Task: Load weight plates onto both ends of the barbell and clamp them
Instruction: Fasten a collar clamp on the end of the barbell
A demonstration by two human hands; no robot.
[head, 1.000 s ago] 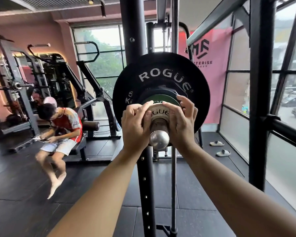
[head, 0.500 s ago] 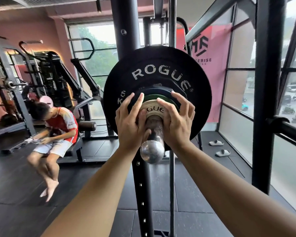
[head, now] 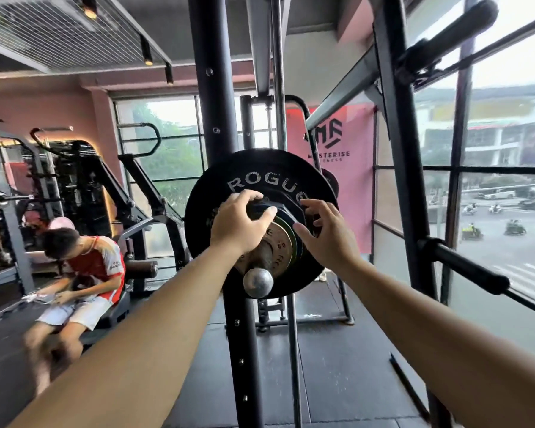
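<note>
Your left hand [head: 240, 225] lies over the upper left of the hub of the big black Rogue plate [head: 217, 193], fingers curled loosely and the fingertips resting on the dark clamp collar [head: 267, 208] there; whether they actually pinch it you cannot tell from this angle. Your right hand [head: 329, 233] hovers just to the right of the hub, fingers spread wide and holding nothing, its fingertips near the small green-edged plate [head: 294, 242] that sits against the black one. Both plates are on the barbell sleeve, whose rounded steel end [head: 258, 283] sticks out towards you below your hands. The bar rests on the black rack upright [head: 212, 88] that runs from floor to ceiling behind the plates. Far to the left, a person in a red and white shirt [head: 98, 264] sits bent over on a bench, and windows fill the right side.
</note>
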